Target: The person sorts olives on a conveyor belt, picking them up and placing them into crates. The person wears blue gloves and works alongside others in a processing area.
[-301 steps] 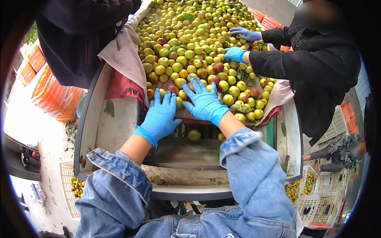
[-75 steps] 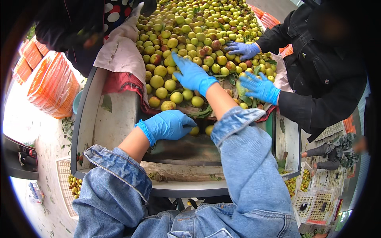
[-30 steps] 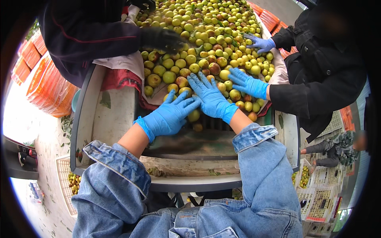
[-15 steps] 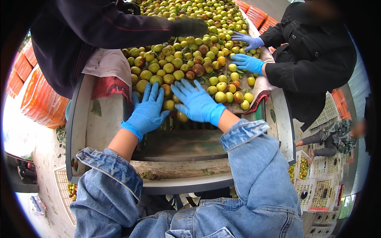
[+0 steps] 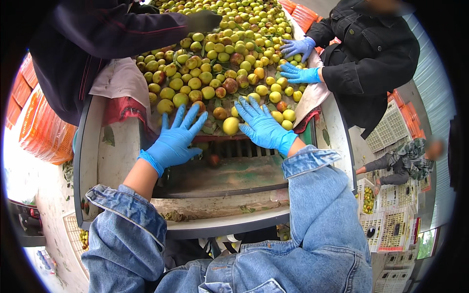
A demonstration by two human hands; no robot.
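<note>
A thick layer of small round yellow-green fruit [image 5: 205,78], some blushed brown-red and much like jujubes, covers the sorting table. My left hand [image 5: 172,141], in a blue glove, reaches over the front of the layer with fingers spread, its tips beside several fruits. My right hand [image 5: 265,128], gloved alike, is spread flat at the front right, fingertips against or just above the fruit. Between my hands lies a single larger yellow fruit [image 5: 230,126]. Below it, a reddish fruit [image 5: 213,159] is at the dark slatted opening [image 5: 244,148]. Neither hand grips anything.
A co-worker's dark-gloved hand [image 5: 204,21] reaches in from the left. Another's blue-gloved hands [image 5: 299,74] rest at the right side. Cloths [image 5: 119,85] drape the table's sides. Wrapped orange stacks [image 5: 46,129] stand left; pale crates [image 5: 386,234] and a further person [image 5: 410,158] are at right.
My right hand has moved right, away from my left hand, and the gap between them has widened. Fewer fruits lie at the front edge; a reddish one now shows at the slatted opening.
</note>
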